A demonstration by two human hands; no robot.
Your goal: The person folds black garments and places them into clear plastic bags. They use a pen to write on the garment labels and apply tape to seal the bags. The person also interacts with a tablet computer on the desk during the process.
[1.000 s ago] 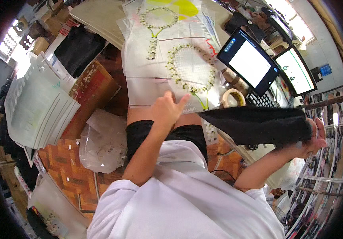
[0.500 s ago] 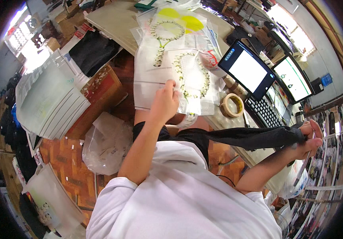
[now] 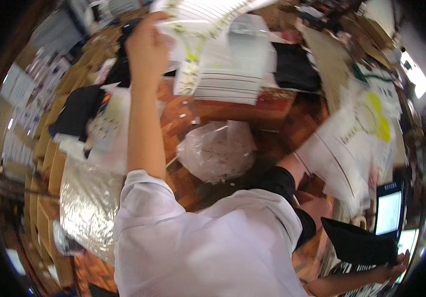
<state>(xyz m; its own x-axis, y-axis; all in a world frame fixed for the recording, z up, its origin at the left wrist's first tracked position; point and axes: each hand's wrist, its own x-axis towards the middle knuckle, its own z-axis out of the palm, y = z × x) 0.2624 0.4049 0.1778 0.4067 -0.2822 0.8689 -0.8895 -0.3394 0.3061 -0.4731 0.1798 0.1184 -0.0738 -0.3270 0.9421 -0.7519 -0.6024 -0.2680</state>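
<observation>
My left hand (image 3: 148, 47) is raised at the upper left, closed on the edge of a clear film sheet (image 3: 191, 29) printed with a leafy wreath. It hangs over a stack of translucent sheets (image 3: 228, 84) with dark lines along their lower edges. My right hand (image 3: 398, 267) is at the lower right, beside a piece of black cloth (image 3: 361, 242). Its fingers are blurred, and whether they grip the cloth is unclear. More printed film sheets (image 3: 339, 156), with wreath and yellow shapes, lie on the table at the right, near my knee.
A clear plastic bag (image 3: 218, 151) sits on the wooden floor before me. Folded black fabric (image 3: 294, 67) lies beside the stack. At the left are cardboard boxes (image 3: 49, 198) and a shiny plastic-wrapped bundle (image 3: 87, 203). A screen (image 3: 388, 213) stands at the far right.
My view and body have turned left. My left hand has lifted a wreath-printed film from the table and carried it toward the sheet stack. My right arm stays out at the right.
</observation>
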